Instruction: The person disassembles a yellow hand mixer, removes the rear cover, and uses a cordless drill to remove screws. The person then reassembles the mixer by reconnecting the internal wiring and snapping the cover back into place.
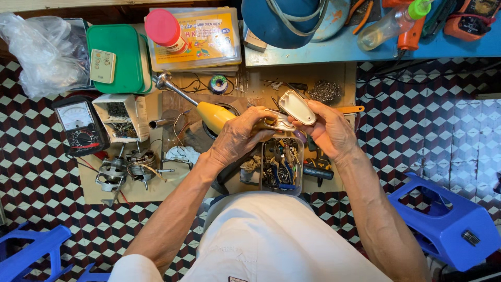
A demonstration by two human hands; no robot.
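Both hands sit close together over the clear tub of tools (282, 166) — I see my left hand (237, 138) clenched around the yellow hand blender (215, 116), while my right hand (330, 130) pinches a white plastic cover (297, 107) at its fingertips, just beside the left fingers.

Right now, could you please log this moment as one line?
left hand: holds yellow hand blender | right hand: holds white oval plastic cover | below: clear tub of tools

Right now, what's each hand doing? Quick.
Left hand: closed around the yellow hand blender, gripping its body.
Right hand: closed on the white plastic cover, pinched in the fingers.
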